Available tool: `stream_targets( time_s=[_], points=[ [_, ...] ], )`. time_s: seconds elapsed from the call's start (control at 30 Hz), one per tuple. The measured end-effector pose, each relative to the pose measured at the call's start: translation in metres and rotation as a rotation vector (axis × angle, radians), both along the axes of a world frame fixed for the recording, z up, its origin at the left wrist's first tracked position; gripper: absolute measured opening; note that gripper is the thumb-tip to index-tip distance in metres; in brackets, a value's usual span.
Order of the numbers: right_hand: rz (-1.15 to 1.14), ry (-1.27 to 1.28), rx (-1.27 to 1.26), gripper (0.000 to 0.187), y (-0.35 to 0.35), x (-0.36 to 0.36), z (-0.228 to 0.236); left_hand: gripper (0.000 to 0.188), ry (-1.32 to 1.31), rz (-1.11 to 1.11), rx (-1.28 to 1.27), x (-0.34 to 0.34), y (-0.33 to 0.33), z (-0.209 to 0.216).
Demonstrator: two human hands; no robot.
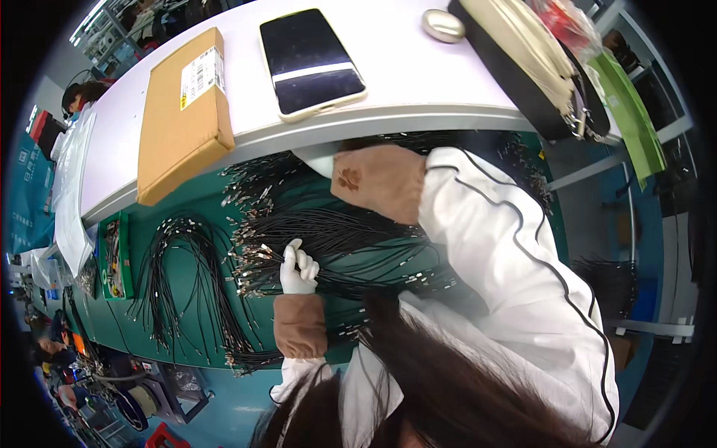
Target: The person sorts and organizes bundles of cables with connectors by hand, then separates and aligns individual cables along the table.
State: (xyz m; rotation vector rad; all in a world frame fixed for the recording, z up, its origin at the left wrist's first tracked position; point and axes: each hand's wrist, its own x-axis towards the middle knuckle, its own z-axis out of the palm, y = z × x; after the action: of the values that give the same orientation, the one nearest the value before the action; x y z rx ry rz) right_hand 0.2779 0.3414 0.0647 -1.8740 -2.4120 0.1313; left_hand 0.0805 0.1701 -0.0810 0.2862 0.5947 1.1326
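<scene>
My left hand (pixel 299 270), in a white glove, rests at the connector ends of a bundle of thin black cables (pixel 321 233). Its fingers are curled in; whether a cable lies inside them is hidden. Across the bench reaches my right arm, and the white-gloved right hand (pixel 319 160) goes in under the shelf edge. Only a bit of that glove shows by the brown cuff, with the fingers out of sight near another cable bundle (pixel 258 179). Further left, a looped bundle of black cables (pixel 185 233) lies on the green mat (pixel 149 328).
Above the bench runs a white shelf (pixel 418 82) carrying a cardboard box (pixel 172 123), a phone (pixel 314 63), a silvery rounded object (pixel 443 26) and a beige-and-black bag (pixel 523 56). A green tray (pixel 114 257) of small parts stands at left. Hair covers part of the lower view.
</scene>
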Motion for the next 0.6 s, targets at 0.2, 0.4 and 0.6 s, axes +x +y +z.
stream_targets(
  time_s=[0.2,0.4,0.6],
  points=[
    [0.276,0.342,0.335,0.017,-0.076,0.054,-0.009,0.029,0.032,0.016,-0.062,0.003,0.008,0.005],
    [-0.596,1.230,0.471,0.020,-0.132,0.193,-0.046,0.031,0.040,-0.001,-0.030,0.007,0.012,0.016],
    [-0.759,0.916,0.380,0.024,-0.107,0.341,-0.085,0.029,0.020,-0.006,-0.015,0.011,0.010,0.018]
  ],
)
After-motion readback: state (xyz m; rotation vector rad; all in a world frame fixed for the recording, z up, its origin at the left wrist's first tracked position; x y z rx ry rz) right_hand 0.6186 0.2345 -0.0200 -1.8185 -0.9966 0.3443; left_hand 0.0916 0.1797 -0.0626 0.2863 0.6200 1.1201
